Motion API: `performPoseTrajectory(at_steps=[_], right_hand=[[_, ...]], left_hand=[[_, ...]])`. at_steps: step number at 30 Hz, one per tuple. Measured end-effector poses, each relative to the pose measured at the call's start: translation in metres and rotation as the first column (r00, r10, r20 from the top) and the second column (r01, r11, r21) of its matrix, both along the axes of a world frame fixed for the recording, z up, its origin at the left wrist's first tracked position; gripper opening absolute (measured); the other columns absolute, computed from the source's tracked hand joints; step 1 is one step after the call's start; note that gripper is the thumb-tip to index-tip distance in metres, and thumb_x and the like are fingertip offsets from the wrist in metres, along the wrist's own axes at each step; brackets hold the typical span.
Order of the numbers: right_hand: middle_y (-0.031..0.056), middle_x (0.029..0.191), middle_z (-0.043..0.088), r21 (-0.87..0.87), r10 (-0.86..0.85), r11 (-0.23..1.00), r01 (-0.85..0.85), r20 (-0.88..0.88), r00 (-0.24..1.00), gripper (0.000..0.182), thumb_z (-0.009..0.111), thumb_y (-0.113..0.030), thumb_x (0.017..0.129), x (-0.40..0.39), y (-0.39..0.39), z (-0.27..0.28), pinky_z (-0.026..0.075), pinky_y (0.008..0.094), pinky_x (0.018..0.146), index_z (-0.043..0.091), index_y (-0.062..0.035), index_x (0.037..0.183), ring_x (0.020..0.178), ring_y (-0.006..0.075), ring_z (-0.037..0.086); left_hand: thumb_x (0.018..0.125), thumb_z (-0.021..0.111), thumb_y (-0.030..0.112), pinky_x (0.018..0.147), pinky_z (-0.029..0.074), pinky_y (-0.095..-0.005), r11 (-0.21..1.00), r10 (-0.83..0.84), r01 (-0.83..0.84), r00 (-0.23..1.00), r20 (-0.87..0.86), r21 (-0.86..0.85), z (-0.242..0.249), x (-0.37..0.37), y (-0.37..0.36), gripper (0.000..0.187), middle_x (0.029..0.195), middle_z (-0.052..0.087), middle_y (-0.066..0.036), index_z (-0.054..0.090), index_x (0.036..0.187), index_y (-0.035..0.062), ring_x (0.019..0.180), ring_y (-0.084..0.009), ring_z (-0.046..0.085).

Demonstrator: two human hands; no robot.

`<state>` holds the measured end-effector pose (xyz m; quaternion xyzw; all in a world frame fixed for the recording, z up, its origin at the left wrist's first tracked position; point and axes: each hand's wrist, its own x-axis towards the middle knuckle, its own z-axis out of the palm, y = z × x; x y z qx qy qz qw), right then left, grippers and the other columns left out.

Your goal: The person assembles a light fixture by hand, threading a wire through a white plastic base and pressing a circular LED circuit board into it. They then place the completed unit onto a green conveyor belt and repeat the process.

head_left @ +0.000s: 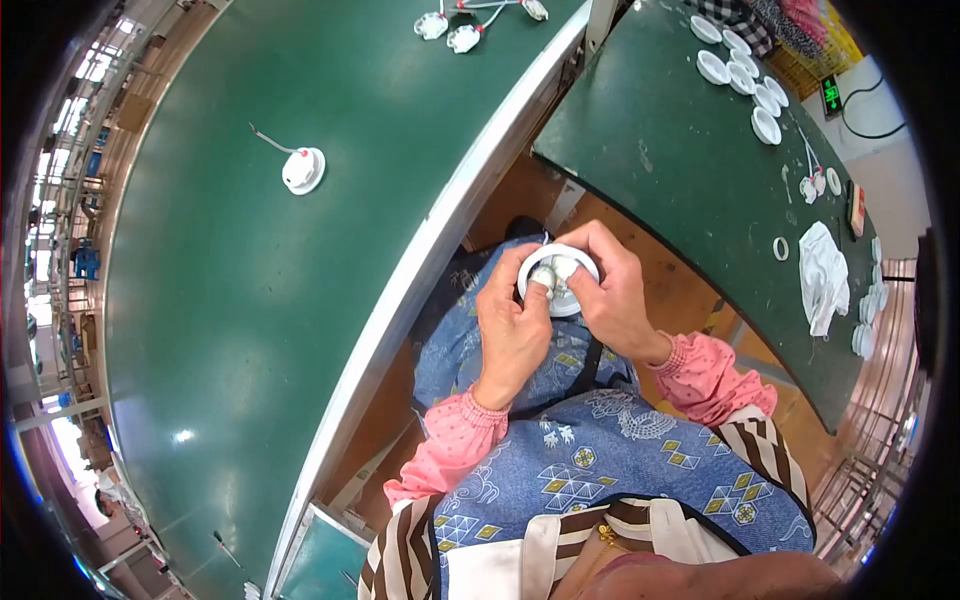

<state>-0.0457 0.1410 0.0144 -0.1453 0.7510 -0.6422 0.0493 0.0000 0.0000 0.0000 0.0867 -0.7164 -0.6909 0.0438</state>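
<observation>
Both of my hands hold one round white housing [559,308] above my lap. My left hand [513,325] grips its left side, with the thumb pressed inside the ring. On the right side my right hand [612,300] wraps round the rim, its thumb also on the inner part. Small whitish parts show inside the ring, partly hidden by the thumbs. The fingers beneath the housing are out of sight.
On the green belt [230,300] at left lies a white round piece [303,171] with a wire; more wired parts [464,39] sit farther up. The right table [690,190] bears several white cups [713,67], a white cloth [822,278] and a small ring [781,249]. A metal rail [400,280] edges the belt.
</observation>
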Motion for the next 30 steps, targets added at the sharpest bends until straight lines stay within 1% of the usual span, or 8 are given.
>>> performPoseTrajectory(at_steps=[3,6,14,17,23,26,28,30], right_hand=[[0.0072,0.093,0.068,-0.134,-0.034,0.990,0.044,0.079,0.996,0.014,0.056,0.001,0.092,-0.002,-0.012,0.002,0.053,0.0265,0.075,0.060,0.0024,0.105,0.085,0.0101,0.065],[0.0067,0.095,0.068,-0.157,-0.056,0.985,0.077,0.137,0.989,0.014,0.056,0.001,0.092,-0.002,-0.010,0.005,0.053,0.0265,0.075,0.060,0.0035,0.105,0.087,0.0095,0.065],[0.0078,0.098,0.069,-0.193,0.040,0.981,-0.002,0.192,0.981,0.019,0.055,0.001,0.092,-0.004,-0.009,0.011,0.054,0.0266,0.077,0.061,0.0046,0.110,0.090,0.0105,0.065],[0.0076,0.096,0.069,-0.120,0.024,0.993,-0.007,0.144,0.989,0.021,0.055,0.001,0.091,-0.002,-0.011,0.013,0.053,0.0273,0.074,0.062,0.0032,0.110,0.087,0.0110,0.066],[0.0085,0.100,0.067,0.072,0.033,0.997,-0.033,-0.001,0.999,0.027,0.053,0.007,0.087,0.001,-0.011,0.012,0.052,0.0272,0.078,0.061,0.0040,0.112,0.091,0.0123,0.064],[0.0138,0.090,0.067,0.078,-0.014,0.997,0.026,-0.148,0.989,0.022,0.058,0.005,0.086,0.002,-0.016,0.010,0.052,0.0322,0.068,0.064,0.0004,0.106,0.079,0.0223,0.068],[0.0145,0.091,0.067,0.053,-0.026,0.998,0.037,-0.196,0.980,0.021,0.058,0.005,0.086,0.005,-0.016,0.008,0.053,0.0330,0.068,0.064,0.0006,0.106,0.079,0.0237,0.068],[0.0151,0.092,0.067,0.076,-0.035,0.996,0.053,-0.223,0.974,0.021,0.058,0.005,0.086,0.008,-0.015,0.013,0.054,0.0336,0.069,0.063,0.0011,0.106,0.080,0.0242,0.069]], left_hand=[[0.094,0.055,-0.003,0.090,0.051,-0.0270,1.000,-0.031,0.031,0.999,-0.008,0.004,0.013,-0.006,-0.011,0.035,0.114,0.066,-0.007,0.058,0.128,-0.0008,0.103,-0.0125,0.063],[0.092,0.057,-0.003,0.093,0.051,-0.0273,0.982,0.011,-0.006,1.000,-0.022,0.188,0.022,-0.007,-0.005,0.036,0.115,0.065,-0.008,0.057,0.128,-0.0041,0.106,-0.0137,0.063],[0.090,0.057,-0.002,0.091,0.051,-0.0274,0.992,0.052,-0.048,0.998,-0.028,0.120,0.013,-0.005,-0.009,0.036,0.115,0.066,-0.008,0.061,0.126,-0.0029,0.104,-0.0136,0.064],[0.091,0.057,-0.001,0.089,0.052,-0.0267,0.995,0.058,-0.054,0.997,-0.044,0.083,0.009,-0.006,-0.011,0.032,0.112,0.067,-0.007,0.063,0.123,-0.0030,0.102,-0.0128,0.064],[0.091,0.061,0.001,0.079,0.051,-0.0244,0.994,0.105,-0.104,0.994,-0.033,0.035,0.004,-0.009,-0.012,0.023,0.099,0.069,-0.004,0.070,0.112,-0.0022,0.090,-0.0105,0.064],[0.087,0.062,-0.001,0.072,0.048,-0.0245,0.989,0.143,-0.140,0.988,-0.053,0.053,0.008,-0.008,-0.010,0.021,0.091,0.066,-0.004,0.071,0.106,-0.0006,0.082,-0.0100,0.060],[0.085,0.063,-0.002,0.070,0.047,-0.0244,0.983,0.163,-0.157,0.984,-0.072,0.092,0.007,-0.006,-0.009,0.019,0.087,0.064,-0.003,0.071,0.102,-0.0011,0.079,-0.0098,0.059],[0.089,0.061,0.000,0.072,0.049,-0.0236,0.984,0.146,-0.138,0.987,-0.068,0.117,0.003,-0.004,-0.006,0.018,0.091,0.066,-0.002,0.072,0.104,-0.0020,0.082,-0.0085,0.060]])
